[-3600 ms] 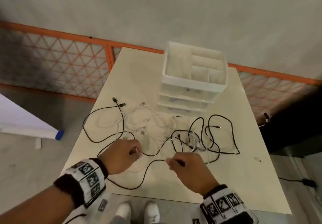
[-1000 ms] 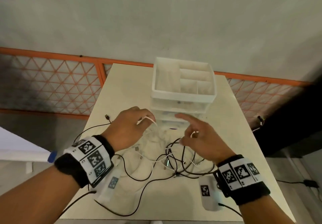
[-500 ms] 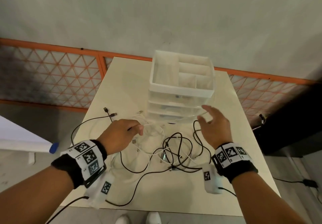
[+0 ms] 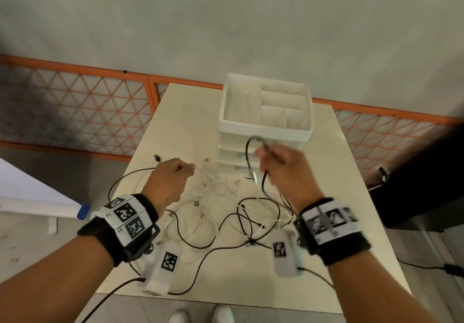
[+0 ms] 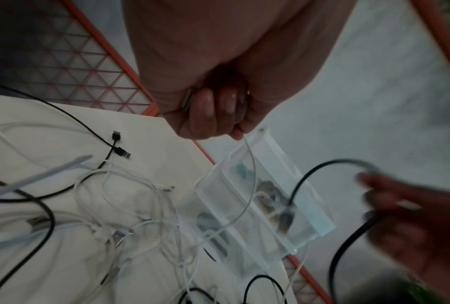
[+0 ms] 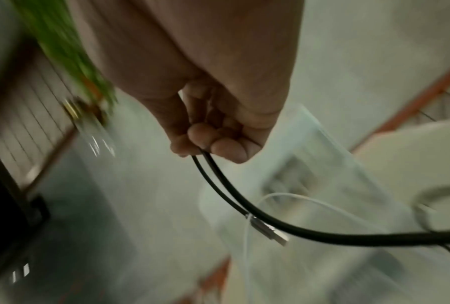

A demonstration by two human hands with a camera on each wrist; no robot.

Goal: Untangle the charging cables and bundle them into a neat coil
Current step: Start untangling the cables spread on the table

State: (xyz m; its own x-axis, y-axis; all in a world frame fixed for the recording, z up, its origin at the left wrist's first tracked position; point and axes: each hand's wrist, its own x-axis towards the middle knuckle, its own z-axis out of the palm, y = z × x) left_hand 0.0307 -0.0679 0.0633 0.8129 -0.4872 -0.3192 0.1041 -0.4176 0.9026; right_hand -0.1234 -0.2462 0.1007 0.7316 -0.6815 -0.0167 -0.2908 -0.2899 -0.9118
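Room: grey wall, orange mesh fence (image 4: pixel 75 111) behind a pale table (image 4: pixel 351 222).
Table, left edge: 1 black lead runs out toward it, its plugs (image 4: pixel 157 158) lying free near the far left corner.
Left hand (image 4: pixel 170 179): fingers curled, thumb and fingertips pinching a thin white cable (image 5: pixel 250 176) that drops into the heap.
Table, middle: the tangle (image 4: pixel 226 204), white and black cables crossed over each other, several plugs showing; none coiled yet.
Right hand (image 4: pixel 283 172): raised over the tangle, blurred in the head view; the wrist view shows fingers closed on 2 strands of black cable (image 6: pixel 270 226), a loop arching above the fist and a metal plug (image 6: pixel 269 231) hanging just below.
Table, far edge: white drawer unit (image 4: pixel 266 131), its top tray with 4 compartments, right behind the hands.
Step, as I judge it: freeing 1 black cable from the heap.
Doing it well: lift slowly, follow the plug end back through each crossing, and let the left hand hold the white cable down so it does not ride up; a hard pull would likely tighten the knot. A white strand seems to cross the plug, so clear that first.
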